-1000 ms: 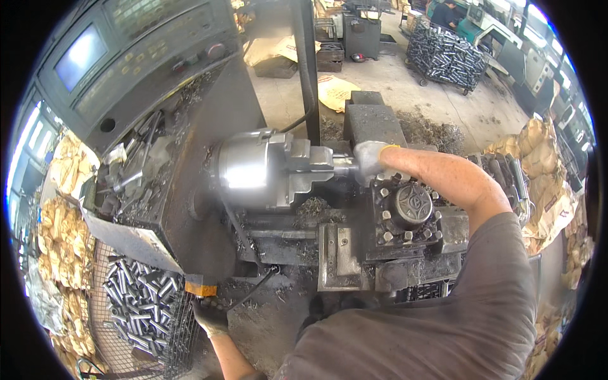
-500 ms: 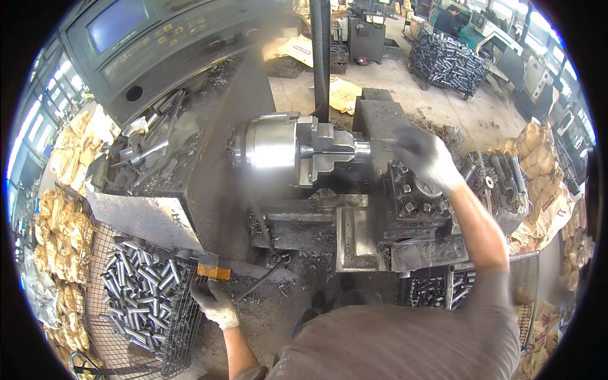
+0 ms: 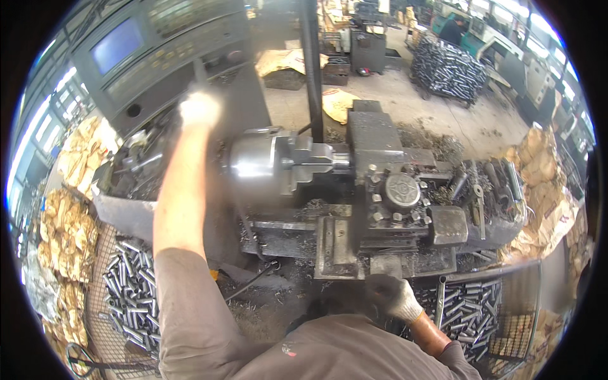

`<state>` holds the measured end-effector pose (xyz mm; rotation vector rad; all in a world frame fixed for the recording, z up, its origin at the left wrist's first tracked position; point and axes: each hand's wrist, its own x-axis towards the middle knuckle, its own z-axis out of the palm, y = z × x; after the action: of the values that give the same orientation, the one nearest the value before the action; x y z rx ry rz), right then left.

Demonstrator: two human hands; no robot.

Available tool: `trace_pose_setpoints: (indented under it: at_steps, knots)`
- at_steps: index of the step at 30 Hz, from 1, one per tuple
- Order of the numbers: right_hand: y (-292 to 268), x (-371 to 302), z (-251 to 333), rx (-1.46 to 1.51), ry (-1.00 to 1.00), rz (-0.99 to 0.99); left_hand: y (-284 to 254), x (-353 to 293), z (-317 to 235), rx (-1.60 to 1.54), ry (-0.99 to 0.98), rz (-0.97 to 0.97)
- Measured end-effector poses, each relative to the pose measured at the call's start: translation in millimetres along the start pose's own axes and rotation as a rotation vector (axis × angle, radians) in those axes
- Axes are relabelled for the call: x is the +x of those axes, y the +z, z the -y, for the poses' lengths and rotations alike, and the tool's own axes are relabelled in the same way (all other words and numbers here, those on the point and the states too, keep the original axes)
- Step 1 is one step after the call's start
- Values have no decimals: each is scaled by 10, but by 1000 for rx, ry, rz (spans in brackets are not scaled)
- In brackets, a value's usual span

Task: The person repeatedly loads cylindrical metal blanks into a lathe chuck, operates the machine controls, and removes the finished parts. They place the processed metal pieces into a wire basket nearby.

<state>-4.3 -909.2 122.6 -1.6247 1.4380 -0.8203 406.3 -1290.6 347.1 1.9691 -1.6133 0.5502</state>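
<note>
White-gloved left hand, blurred, before the control panel. Right hand on the near side of the lathe tool post; opening and grip of both cannot be told.

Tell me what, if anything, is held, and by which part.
Cannot be told: the white-gloved left hand is overexposed; the right hand, in a black-and-white glove, is blurred.
</note>
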Motion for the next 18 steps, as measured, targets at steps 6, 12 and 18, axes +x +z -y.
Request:
trace_pose_setpoints:
  at_steps: [6,12,18]
  knots:
    - [68,-29,-329,-44,-21,80,61,-201,-244,-29,38,-33]
    - [629,256,-432,-1,-216,430,-526,-3134,-44,-558,184,292]
    - [1774,313,186,-75,-299,863,-940,-7346,1458,-302,-1272,395]
